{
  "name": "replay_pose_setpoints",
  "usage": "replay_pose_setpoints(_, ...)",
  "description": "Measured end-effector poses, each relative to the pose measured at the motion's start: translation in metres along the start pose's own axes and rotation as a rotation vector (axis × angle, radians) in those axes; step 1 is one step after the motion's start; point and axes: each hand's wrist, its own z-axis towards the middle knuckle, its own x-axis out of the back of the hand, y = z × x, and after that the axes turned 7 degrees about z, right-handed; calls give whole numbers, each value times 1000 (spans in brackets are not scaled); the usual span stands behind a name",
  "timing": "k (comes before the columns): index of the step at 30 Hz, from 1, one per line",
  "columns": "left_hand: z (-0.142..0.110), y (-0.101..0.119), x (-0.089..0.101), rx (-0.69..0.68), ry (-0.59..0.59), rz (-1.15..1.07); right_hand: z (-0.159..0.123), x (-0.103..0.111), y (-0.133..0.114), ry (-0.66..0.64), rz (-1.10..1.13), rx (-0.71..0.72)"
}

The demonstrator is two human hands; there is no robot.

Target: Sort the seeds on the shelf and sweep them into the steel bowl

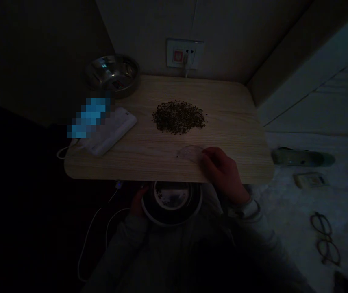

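Observation:
On the wooden table (235, 106), a spread of small dark grains (178, 117) lies in the middle. My right hand (222, 169) is closed over the near edge, fingertips pinching a thin, clear, rounded sheet (191, 153). One dark grain shows beside that sheet. Below the edge, my left hand (137, 202) grips the side of a round dark container with a pale rim (174, 219). Its shiny metal middle (172, 197) has a few dark grains in it. The far side of the container sits under the tabletop, and most left fingers are hidden.
A metal bowl (113, 75) stands at the back left. Near it are a white power bank-like block (111, 132) and a blurred-out lit patch (88, 118). White cables (82, 240) hang at left. A wall socket (185, 53) is behind. Glasses (325, 238) lie on white bedding (283, 211).

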Motion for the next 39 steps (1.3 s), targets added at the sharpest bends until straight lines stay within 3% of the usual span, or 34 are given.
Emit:
replay_pose_setpoints(6, -2, 0, 1, -43, 92, 70, -3, 1, 1, -54, 64, 4)
replay_pose_setpoints(15, 8, -11, 6, -39, 106, 56, -4, -2, 1, -50, 78, 10)
replay_pose_setpoints(23, 7, -11, 4, 30, -54, -46, -6, -5, -6, -100, 40, 61)
replay_pose_setpoints(30, -5, 4, -5, 92, 44, -39, -9, -5, -7, -93, 40, 47)
replay_pose_setpoints(36, 5, -8, 7, -56, 45, 39, -10, -7, -7, -105, 49, 60)
replay_pose_setpoints(39, 9, -12, 9, -33, 22, 14, -10, -6, -7, -90, 68, 41)
